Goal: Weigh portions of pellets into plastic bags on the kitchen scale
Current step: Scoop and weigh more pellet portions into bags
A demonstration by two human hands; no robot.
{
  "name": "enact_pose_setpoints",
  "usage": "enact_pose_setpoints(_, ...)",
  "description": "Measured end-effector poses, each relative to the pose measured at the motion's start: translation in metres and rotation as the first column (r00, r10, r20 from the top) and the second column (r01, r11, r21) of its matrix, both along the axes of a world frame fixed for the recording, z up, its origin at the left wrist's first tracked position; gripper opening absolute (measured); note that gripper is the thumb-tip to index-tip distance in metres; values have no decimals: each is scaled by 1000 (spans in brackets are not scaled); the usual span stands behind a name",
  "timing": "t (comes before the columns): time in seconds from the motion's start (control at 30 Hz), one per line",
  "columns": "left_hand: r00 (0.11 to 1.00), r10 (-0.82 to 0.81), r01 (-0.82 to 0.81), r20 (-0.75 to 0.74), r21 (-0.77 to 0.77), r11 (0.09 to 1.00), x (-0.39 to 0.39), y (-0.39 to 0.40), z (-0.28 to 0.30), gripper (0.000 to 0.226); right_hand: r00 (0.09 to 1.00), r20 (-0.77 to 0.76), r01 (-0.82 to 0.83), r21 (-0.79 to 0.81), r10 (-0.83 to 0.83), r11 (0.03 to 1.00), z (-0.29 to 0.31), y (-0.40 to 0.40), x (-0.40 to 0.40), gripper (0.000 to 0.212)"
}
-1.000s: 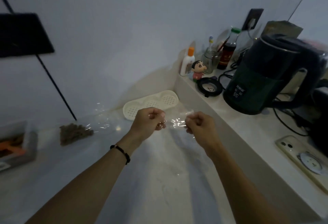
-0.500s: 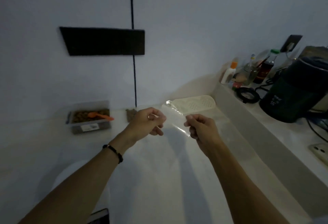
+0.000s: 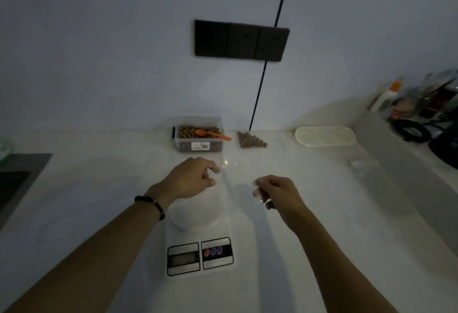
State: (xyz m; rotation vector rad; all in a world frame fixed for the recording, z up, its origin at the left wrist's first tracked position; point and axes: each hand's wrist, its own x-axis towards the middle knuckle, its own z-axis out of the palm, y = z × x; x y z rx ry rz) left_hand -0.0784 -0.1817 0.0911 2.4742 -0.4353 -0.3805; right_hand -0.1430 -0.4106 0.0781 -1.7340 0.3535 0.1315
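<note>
A clear plastic bag hangs between my hands just above the white kitchen scale. My right hand pinches the bag's right edge. My left hand hovers over the scale's round platform with curled fingertips at the bag's left edge; in the dim light its grip is unclear. Behind them stands a clear tub of brown pellets with an orange spoon lying in it. Right of the tub lies a filled bag of pellets.
A white perforated tray lies at the back right. A raised ledge on the right carries bottles, a black ring and a dark kettle. A dark sink sits at the left edge. Wall sockets are above.
The view has swung left and down, bringing the scale into view. Both hands have carried the bag from the right side of the counter to above the scale.
</note>
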Motion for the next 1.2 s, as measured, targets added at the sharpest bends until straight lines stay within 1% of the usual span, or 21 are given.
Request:
enact_pose_setpoints(0.07, 997, -32, 27, 64, 67, 997, -5, 1, 1, 54, 1000, 12, 4, 22, -4, 1000, -4, 6, 3, 18)
enact_pose_setpoints(0.13, 990, -110, 100, 93, 109, 989, -12, -5, 1, 87, 1000, 9, 12, 80, -13, 997, -7, 12, 6, 18)
enact_pose_setpoints(0.2, 976, -186, 163, 115, 188, 969, -17, -15, -1, 113, 1000, 6, 0, 147, -1, 989, -7, 19, 9, 17)
enact_pose_setpoints(0.23, 968, -216, 182, 130, 233, 955, -17, -19, -4, 121, 1000, 6, -5, 163, 4, 987, -8, 23, 10, 16)
enact_pose_setpoints(0.3, 954, -252, 194, 161, 307, 932, -15, -21, -12, 130, 1000, 6, 14, 172, -15, 985, -9, 29, 12, 15)
enact_pose_setpoints(0.37, 956, -242, 180, 167, 319, 930, -10, -14, -21, 128, 998, -8, 65, 179, -64, 982, -15, 34, 16, 19)
enact_pose_setpoints(0.47, 965, -221, 171, 142, 297, 939, -6, -2, -35, 114, 991, -57, 131, 144, -124, 981, -32, 40, 21, 23)
enact_pose_setpoints(0.6, 977, -185, 152, 107, 261, 953, -6, 11, -48, 100, 985, -104, 145, 74, -137, 987, -53, 50, 26, 22)
enact_pose_setpoints(0.7, 981, -173, 143, 86, 274, 951, -8, 20, -56, 96, 973, -138, 186, -13, -186, 983, -67, 54, 33, 25)
enact_pose_setpoints(0.8, 984, -163, 136, 71, 283, 949, -11, 27, -60, 92, 967, -156, 178, -144, -200, 973, -77, 50, 37, 20)
enact_pose_setpoints(0.87, 984, -163, 134, 76, 293, 947, -14, 32, -62, 87, 975, -153, 116, -266, -161, 957, -78, 49, 36, 17)
enact_pose_setpoints(0.93, 982, -161, 125, 96, 304, 944, -19, 37, -65, 84, 984, -142, 45, -396, -109, 917, -71, 50, 31, 9)
enact_pose_setpoints(0.97, 981, -159, 118, 107, 313, 942, -23, 40, -66, 82, 987, -134, 21, -439, -89, 898, -68, 51, 27, 15)
enact_pose_setpoints(1.03, 978, -158, 105, 133, 334, 937, -32, 46, -66, 78, 993, -102, 1, -499, -60, 866, -62, 54, 17, 38)
enact_pose_setpoints(1.07, 976, -155, 96, 150, 343, 935, -37, 49, -66, 76, 997, -69, 4, -523, -46, 853, -59, 56, 12, 43)
enact_pose_setpoints(1.13, 973, -139, 68, 183, 350, 934, -48, 56, -67, 74, 1000, 7, -11, -591, 19, 806, -54, 62, -3, 44)
enact_pose_setpoints(1.2, 970, -114, 36, 212, 338, 940, -62, 61, -71, 75, 992, 49, -53, -690, 119, 722, -53, 66, -20, 44)
